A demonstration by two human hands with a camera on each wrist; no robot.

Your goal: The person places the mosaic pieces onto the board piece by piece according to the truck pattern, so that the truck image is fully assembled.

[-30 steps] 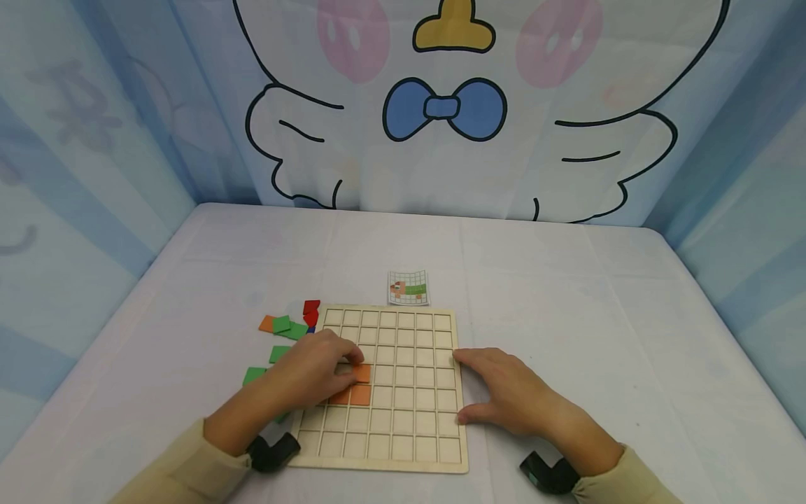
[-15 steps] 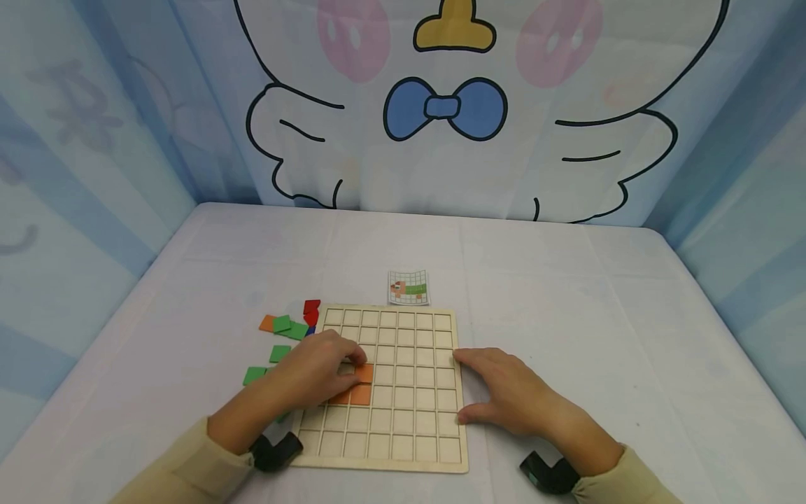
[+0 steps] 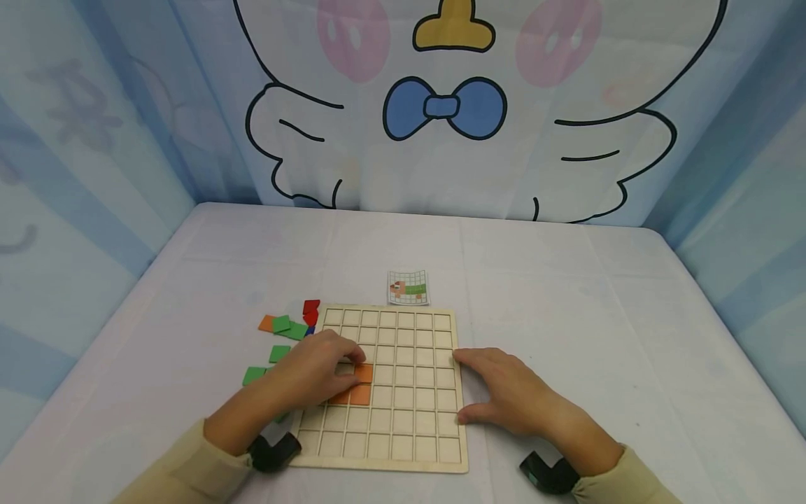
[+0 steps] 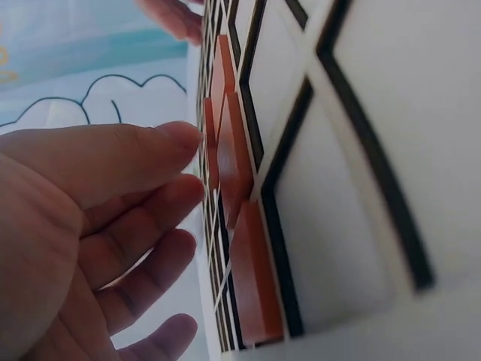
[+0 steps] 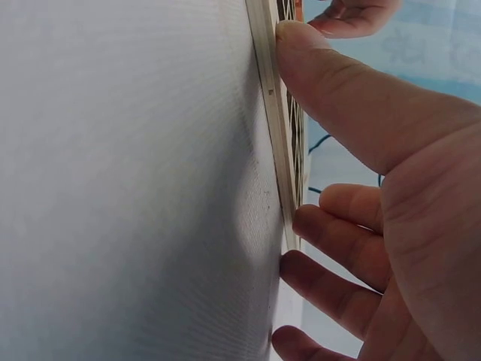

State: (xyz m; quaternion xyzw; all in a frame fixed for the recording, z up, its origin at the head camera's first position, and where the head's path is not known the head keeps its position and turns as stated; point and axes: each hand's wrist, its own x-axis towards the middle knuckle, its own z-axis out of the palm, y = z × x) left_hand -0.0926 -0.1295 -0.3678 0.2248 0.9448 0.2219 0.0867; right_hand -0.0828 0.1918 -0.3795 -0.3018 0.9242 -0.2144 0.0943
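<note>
On the wooden grid board [image 3: 425, 420] my left hand [image 3: 321, 367] pinches an orange square tile [image 3: 365, 373] between thumb and index finger. The left wrist view shows the thumb [image 4: 176, 143] at this tile, the other fingers loosely bent. Just nearer to me lie other orange tiles [image 3: 360, 395], partly hidden by the hand. At the board's right edge rests my right hand [image 3: 513, 392], its thumb and fingertips against the rim and its fingers spread. In the right wrist view, the thumb [image 5: 301, 45] touches the board's side [image 5: 279, 143].
Green tiles [image 3: 280, 353], an orange tile [image 3: 265, 323], red pieces [image 3: 311, 308] and a blue piece [image 3: 310, 330] lie left of the board. Behind it lies a small pattern card [image 3: 408, 288] with a grid drawing. A white cloth covers the table [image 3: 567, 301].
The orange tile under my left fingers has shifted slightly right, and the fingertips moved with it. My right hand has stayed at the board's edge.
</note>
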